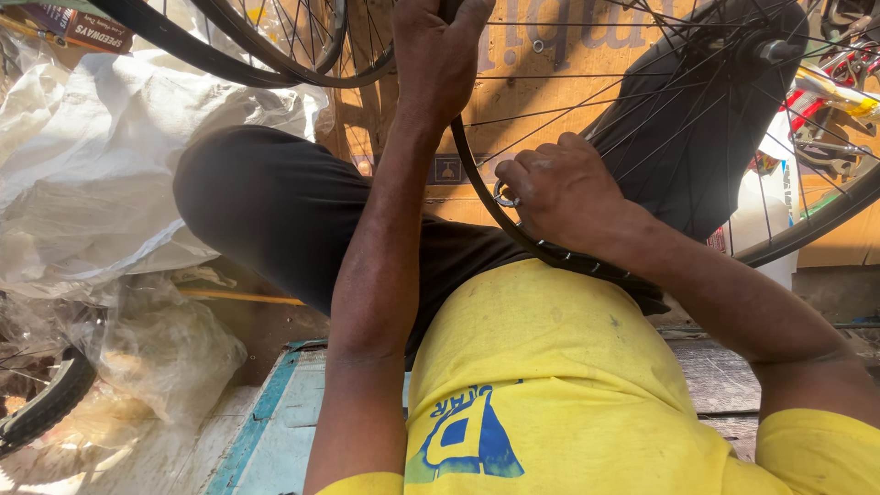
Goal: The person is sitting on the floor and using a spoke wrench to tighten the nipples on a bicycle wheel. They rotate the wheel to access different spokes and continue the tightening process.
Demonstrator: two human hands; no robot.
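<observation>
Your left hand grips the rim up top, fingers curled round it. Your right hand pinches a small ring tool against the rim, fingers bunched.

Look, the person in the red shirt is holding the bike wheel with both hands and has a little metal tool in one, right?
Not quite: the shirt is yellow, not red, as the head view shows. The rest holds: the left hand and right hand grip the bike wheel, and the right hand holds a little metal tool.
</observation>
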